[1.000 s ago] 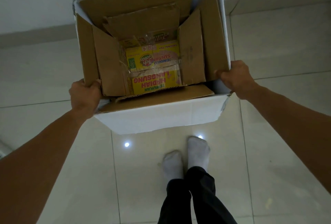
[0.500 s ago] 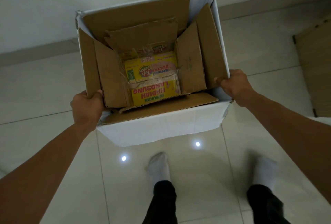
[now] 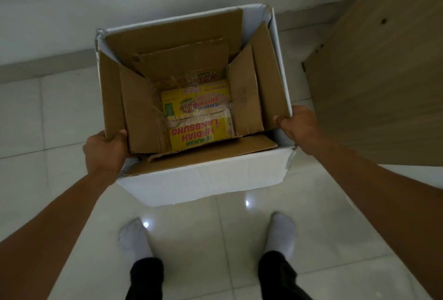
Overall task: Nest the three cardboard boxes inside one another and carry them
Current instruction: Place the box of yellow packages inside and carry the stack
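A big white cardboard box (image 3: 203,179) hangs above the floor, held between both hands. Inside it sits a brown cardboard box (image 3: 141,108) with its flaps standing up. At the bottom of that lies a small yellow printed box (image 3: 196,117). My left hand (image 3: 104,153) grips the left wall and flap near the front corner. My right hand (image 3: 299,127) grips the right wall and flap near its front corner. The outer box tilts slightly away from me.
Glossy white floor tiles (image 3: 215,239) lie below, with my two white-socked feet (image 3: 134,237) apart under the box. A white wall with a grey skirting (image 3: 48,62) runs behind. A tan wooden panel (image 3: 383,84) stands at the right.
The box and both hands stay locked together. My feet have moved from side by side to wide apart, and the wooden panel has come into view at the right.
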The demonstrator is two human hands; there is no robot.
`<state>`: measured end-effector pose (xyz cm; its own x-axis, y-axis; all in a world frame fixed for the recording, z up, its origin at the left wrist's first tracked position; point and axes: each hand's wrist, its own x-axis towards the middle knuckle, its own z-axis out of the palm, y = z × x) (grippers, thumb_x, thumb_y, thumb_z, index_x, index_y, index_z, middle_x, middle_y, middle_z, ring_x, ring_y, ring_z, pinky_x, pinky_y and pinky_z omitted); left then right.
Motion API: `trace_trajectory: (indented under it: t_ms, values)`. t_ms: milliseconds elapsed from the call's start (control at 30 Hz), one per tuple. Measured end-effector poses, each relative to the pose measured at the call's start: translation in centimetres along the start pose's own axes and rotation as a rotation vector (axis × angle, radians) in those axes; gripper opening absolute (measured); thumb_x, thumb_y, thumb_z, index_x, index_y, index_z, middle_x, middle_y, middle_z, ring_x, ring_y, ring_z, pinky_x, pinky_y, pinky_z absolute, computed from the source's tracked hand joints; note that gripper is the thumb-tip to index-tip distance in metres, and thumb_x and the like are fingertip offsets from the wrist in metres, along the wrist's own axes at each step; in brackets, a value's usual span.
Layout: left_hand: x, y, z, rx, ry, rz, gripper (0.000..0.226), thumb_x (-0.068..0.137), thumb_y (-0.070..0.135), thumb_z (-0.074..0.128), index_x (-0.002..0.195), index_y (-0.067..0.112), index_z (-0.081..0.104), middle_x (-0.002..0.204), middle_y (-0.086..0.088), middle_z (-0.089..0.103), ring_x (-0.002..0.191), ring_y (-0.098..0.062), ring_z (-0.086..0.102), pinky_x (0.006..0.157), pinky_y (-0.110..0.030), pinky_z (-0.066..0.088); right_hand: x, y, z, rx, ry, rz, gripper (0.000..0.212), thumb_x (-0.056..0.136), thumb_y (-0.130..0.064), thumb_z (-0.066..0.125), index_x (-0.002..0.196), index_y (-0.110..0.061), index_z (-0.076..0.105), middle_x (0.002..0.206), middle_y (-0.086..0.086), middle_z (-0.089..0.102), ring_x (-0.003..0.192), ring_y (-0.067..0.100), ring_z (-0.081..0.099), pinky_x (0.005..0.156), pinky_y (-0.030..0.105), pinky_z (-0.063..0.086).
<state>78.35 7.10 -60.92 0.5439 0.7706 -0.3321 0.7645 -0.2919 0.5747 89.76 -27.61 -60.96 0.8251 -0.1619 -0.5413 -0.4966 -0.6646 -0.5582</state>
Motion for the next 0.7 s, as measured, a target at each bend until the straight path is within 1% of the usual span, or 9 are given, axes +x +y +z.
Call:
trace_trajectory:
  t_ms: [67, 133, 233, 300, 367, 433, 567, 700]
  values:
    - [-2.1, 1.1, 2.5, -0.006, 0.005, -0.002, 0.014, 0.082, 0.027, 0.059, 0.074, 0.014, 0.059, 0.063, 0.002, 0.055, 0.058, -0.016, 0.05, 0.064, -0.03, 0.04, 1.3, 2.0, -2.3, 0.018, 0.007, 0.023, 0.033, 0.083, -0.019, 0.067, 0.11, 0.0, 0.063, 0.106, 0.018, 0.067, 0.1, 0.035, 0.063, 0.088, 0.04, 0.051]
    - [-3.9, 2.0, 4.9, -0.014, 0.0, -0.002, 0.013, 0.081, 0.026, 0.058, 0.073, 0.015, 0.058, 0.063, 0.003, 0.054, 0.057, -0.014, 0.049, 0.063, -0.029, 0.039, 2.6, 3.9, -4.2, 0.024, 0.022, 0.057, 0.035, 0.083, -0.019, 0.068, 0.111, 0.001, 0.062, 0.102, 0.016, 0.066, 0.099, 0.034, 0.063, 0.082, 0.035, 0.048]
    - [-5.6, 3.1, 8.3, -0.024, -0.017, -0.003, 0.013, 0.081, 0.028, 0.058, 0.078, 0.015, 0.06, 0.073, -0.003, 0.059, 0.065, -0.022, 0.054, 0.067, -0.03, 0.041, 4.5, 6.5, -6.3, 0.037, 0.054, 0.074, 0.037, 0.082, -0.018, 0.069, 0.113, 0.0, 0.062, 0.11, 0.02, 0.066, 0.093, 0.031, 0.062, 0.076, 0.032, 0.045]
    - [-6.2, 4.0, 10.4, -0.028, -0.03, -0.005, 0.013, 0.081, 0.028, 0.058, 0.08, 0.016, 0.06, 0.078, -0.005, 0.061, 0.069, -0.024, 0.055, 0.068, -0.03, 0.043, 5.5, 7.9, -7.4, 0.039, 0.08, 0.076, 0.039, 0.083, -0.018, 0.068, 0.116, 0.001, 0.06, 0.114, 0.021, 0.065, 0.1, 0.034, 0.062, 0.078, 0.031, 0.044]
    - [-6.7, 4.8, 12.2, -0.037, -0.045, -0.009, 0.012, 0.08, 0.028, 0.057, 0.079, 0.016, 0.061, 0.076, -0.005, 0.061, 0.067, -0.024, 0.056, 0.067, -0.03, 0.044, 6.4, 8.9, -8.5, 0.027, 0.096, 0.076, 0.04, 0.083, -0.019, 0.068, 0.118, 0.0, 0.059, 0.117, 0.022, 0.063, 0.105, 0.036, 0.06, 0.08, 0.033, 0.045]
    - [-7.3, 5.7, 13.9, -0.045, -0.055, -0.006, 0.012, 0.081, 0.026, 0.057, 0.079, 0.016, 0.062, 0.073, -0.003, 0.061, 0.064, -0.021, 0.056, 0.064, -0.028, 0.043, 7.0, 9.6, -9.5, -0.012, 0.108, 0.058, 0.04, 0.084, -0.02, 0.066, 0.118, 0.0, 0.058, 0.117, 0.022, 0.063, 0.105, 0.038, 0.06, 0.081, 0.036, 0.046]
    - [-8.2, 7.2, 16.1, -0.061, -0.043, -0.007, 0.013, 0.083, 0.026, 0.055, 0.085, 0.017, 0.065, 0.076, -0.002, 0.061, 0.064, -0.019, 0.056, 0.063, -0.025, 0.042, 7.9, 10.6, -10.7, -0.139, 0.13, 0.028, 0.033, 0.088, -0.018, 0.061, 0.116, -0.001, 0.059, 0.117, 0.021, 0.063, 0.106, 0.038, 0.06, 0.077, 0.031, 0.041]
    - [-8.2, 8.3, 16.9, -0.052, -0.02, -0.01, 0.012, 0.084, 0.025, 0.055, 0.086, 0.018, 0.065, 0.078, -0.002, 0.061, 0.061, -0.015, 0.054, 0.062, -0.024, 0.04, 8.5, 10.1, -11.2, -0.289, 0.182, 0.016, 0.03, 0.087, -0.009, 0.058, 0.116, -0.001, 0.056, 0.119, 0.024, 0.061, 0.107, 0.041, 0.058, 0.076, 0.035, 0.044]
